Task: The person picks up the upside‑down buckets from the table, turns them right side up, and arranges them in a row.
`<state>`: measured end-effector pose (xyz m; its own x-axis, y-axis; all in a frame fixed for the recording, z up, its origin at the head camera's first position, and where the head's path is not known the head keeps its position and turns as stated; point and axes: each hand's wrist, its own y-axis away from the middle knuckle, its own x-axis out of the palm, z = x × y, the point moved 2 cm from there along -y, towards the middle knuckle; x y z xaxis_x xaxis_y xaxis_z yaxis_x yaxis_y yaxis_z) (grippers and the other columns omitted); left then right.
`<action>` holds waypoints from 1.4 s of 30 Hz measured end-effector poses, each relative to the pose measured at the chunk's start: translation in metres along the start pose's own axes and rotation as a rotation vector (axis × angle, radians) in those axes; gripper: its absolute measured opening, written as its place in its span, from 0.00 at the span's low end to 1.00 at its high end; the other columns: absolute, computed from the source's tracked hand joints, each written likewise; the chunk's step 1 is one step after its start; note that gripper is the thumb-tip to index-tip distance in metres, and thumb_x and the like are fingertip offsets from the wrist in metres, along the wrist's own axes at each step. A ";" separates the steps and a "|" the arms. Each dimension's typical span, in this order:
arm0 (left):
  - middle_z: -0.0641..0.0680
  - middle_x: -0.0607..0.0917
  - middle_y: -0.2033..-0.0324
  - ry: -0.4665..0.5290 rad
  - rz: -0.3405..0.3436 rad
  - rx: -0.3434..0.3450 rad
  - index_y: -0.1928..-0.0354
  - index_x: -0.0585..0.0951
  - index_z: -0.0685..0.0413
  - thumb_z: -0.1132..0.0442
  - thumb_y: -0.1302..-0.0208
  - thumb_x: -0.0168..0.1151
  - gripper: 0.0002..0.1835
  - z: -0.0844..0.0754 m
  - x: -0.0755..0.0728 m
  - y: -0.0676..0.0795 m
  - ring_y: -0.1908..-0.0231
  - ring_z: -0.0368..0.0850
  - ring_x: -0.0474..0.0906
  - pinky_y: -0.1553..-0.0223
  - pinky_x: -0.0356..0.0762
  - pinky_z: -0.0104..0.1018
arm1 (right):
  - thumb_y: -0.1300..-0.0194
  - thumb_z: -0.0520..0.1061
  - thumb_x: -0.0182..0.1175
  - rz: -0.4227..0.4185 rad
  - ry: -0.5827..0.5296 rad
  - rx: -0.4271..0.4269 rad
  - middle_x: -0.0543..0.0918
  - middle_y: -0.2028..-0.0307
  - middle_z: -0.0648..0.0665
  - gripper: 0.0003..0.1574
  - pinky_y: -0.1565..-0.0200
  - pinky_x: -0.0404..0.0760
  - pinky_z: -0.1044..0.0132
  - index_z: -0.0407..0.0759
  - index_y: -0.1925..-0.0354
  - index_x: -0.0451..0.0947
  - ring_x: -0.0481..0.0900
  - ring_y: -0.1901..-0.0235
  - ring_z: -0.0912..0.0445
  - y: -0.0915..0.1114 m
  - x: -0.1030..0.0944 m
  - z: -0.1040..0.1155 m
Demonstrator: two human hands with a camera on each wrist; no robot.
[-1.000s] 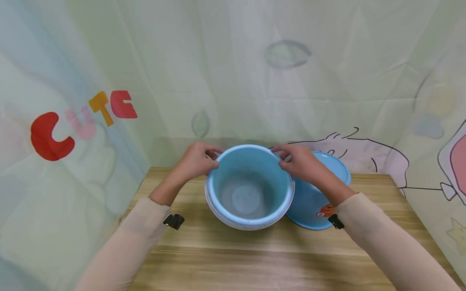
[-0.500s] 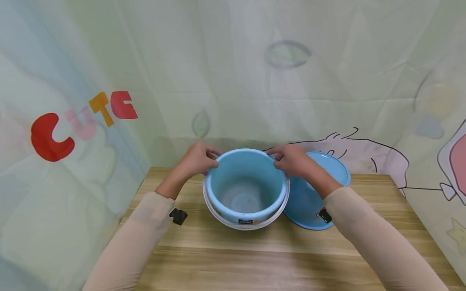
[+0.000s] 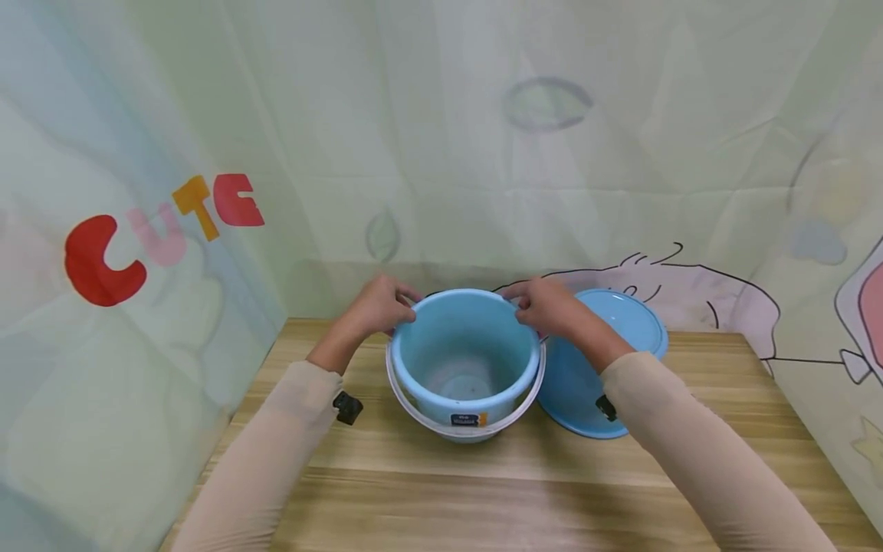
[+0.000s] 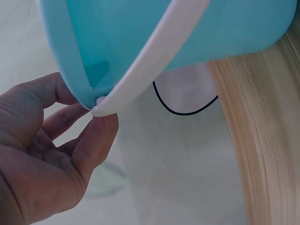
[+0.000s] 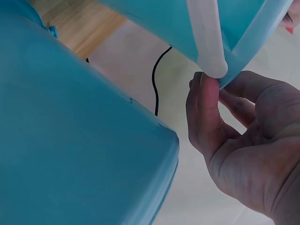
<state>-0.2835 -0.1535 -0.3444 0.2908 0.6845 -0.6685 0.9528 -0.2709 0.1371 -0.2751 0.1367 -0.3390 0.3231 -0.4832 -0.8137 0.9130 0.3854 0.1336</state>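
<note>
A light-blue bucket (image 3: 465, 345) with its mouth up stands at the middle of the table, and I can see down into it. Its white handle (image 3: 469, 433) hangs across the front, below a small dark label. My left hand (image 3: 382, 305) pinches the rim at the far left, thumb and fingers on either side near the handle's joint (image 4: 101, 110). At the far right of the rim, my right hand (image 3: 548, 307) pinches the same way; its fingertips touch the bucket beside the handle's end (image 5: 215, 68). Whether the bucket's base touches the table is unclear.
Close to the bucket's right stands a deeper-blue round plastic thing (image 3: 576, 391), flat-topped and wider below, partly behind my right forearm. Wood-grain table (image 3: 455, 506) extends in front. A printed cloth wall (image 3: 441, 153) rises behind and along both sides.
The bucket has come down and slightly left, tipping more upright so its label and lower front show. Both hands keep their grip, and the right one has shifted left along with it.
</note>
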 end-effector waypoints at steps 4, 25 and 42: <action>0.67 0.89 0.54 -0.008 -0.007 0.000 0.42 0.84 0.64 0.69 0.37 0.63 0.20 0.001 0.003 -0.001 0.62 0.55 0.90 0.68 0.89 0.43 | 0.29 0.36 0.56 -0.005 0.014 -0.009 0.85 0.58 0.36 0.28 0.72 0.85 0.65 0.41 0.32 0.76 0.82 0.75 0.53 0.001 0.002 -0.003; 0.63 0.80 0.35 -0.016 -0.207 0.192 0.31 0.76 0.59 0.59 0.30 0.62 0.27 0.009 0.012 0.032 0.37 0.62 0.79 0.41 0.81 0.57 | 0.23 0.51 0.57 -0.200 -0.085 -0.071 0.65 0.24 0.34 0.43 0.37 0.78 0.38 0.39 0.20 0.55 0.73 0.31 0.35 0.033 0.026 -0.009; 0.62 0.70 0.26 0.137 -0.368 0.283 0.24 0.66 0.58 0.59 0.34 0.71 0.40 0.029 0.045 0.082 0.27 0.63 0.68 0.34 0.72 0.65 | 0.25 0.55 0.60 -0.292 -0.190 -0.085 0.49 0.18 0.36 0.49 0.32 0.69 0.34 0.44 0.18 0.50 0.51 0.20 0.35 0.084 0.057 -0.016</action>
<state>-0.1951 -0.1643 -0.3844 -0.0338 0.8473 -0.5301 0.9389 -0.1549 -0.3075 -0.1839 0.1542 -0.3835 0.0998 -0.7171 -0.6897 0.9523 0.2697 -0.1427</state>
